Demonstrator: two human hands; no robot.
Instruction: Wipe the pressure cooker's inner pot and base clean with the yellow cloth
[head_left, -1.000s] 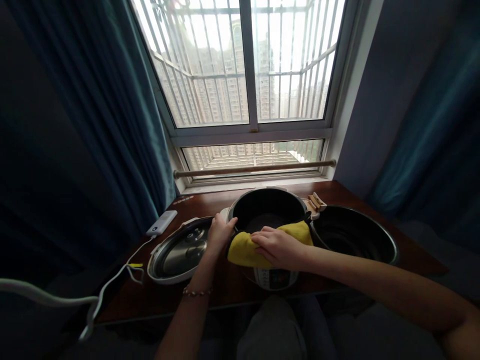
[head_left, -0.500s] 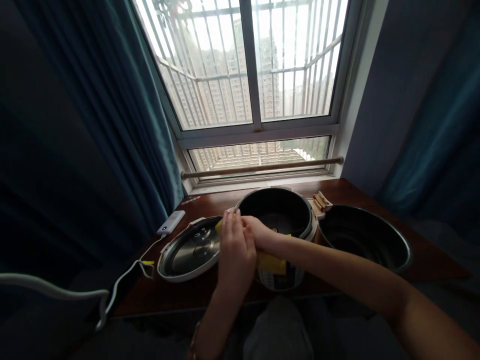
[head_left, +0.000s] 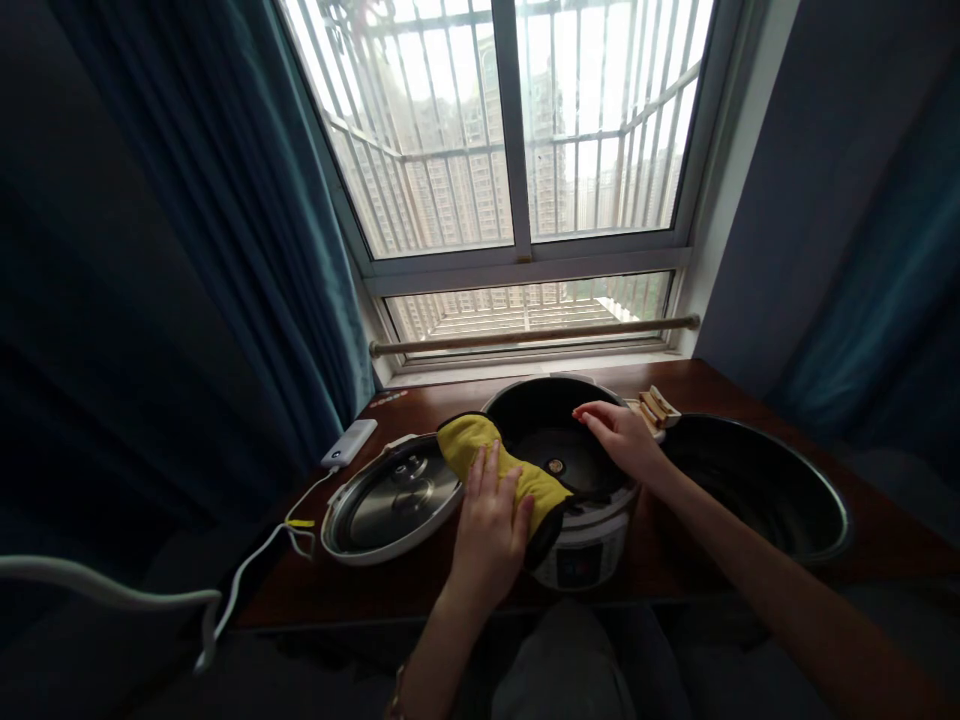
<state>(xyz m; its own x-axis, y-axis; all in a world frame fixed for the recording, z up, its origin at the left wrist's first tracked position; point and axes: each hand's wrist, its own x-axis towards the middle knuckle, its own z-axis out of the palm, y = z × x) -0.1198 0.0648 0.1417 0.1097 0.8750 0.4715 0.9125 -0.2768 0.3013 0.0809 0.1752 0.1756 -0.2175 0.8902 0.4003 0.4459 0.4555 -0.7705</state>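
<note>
My left hand [head_left: 491, 525] holds a yellow cloth [head_left: 529, 485] with dark edging, its fingers stretched across the top. The cloth hangs over the front left rim of an open electric cooker [head_left: 589, 565]. Inside the cooker's dark cavity a small round piece [head_left: 555, 466] shows at the centre of the floor. Above the cavity's right side is my right hand [head_left: 622, 435], fingers closed together; whether anything small is between the fingertips is hidden. The cooker's detached lid [head_left: 397, 500] lies to the left, shiny inner side up.
A dark inner pot [head_left: 757, 485] stands to the right, near a beige hinge piece [head_left: 656, 408]. On the left a white power strip [head_left: 350, 443] with a white cable [head_left: 255, 555] rests on the brown wooden table [head_left: 420, 580]. A barred window and blue curtains are behind.
My hands, together over the cloth before, have come apart. My right hand has moved right over the cavity. The yellow cloth now lies spread out under my left hand.
</note>
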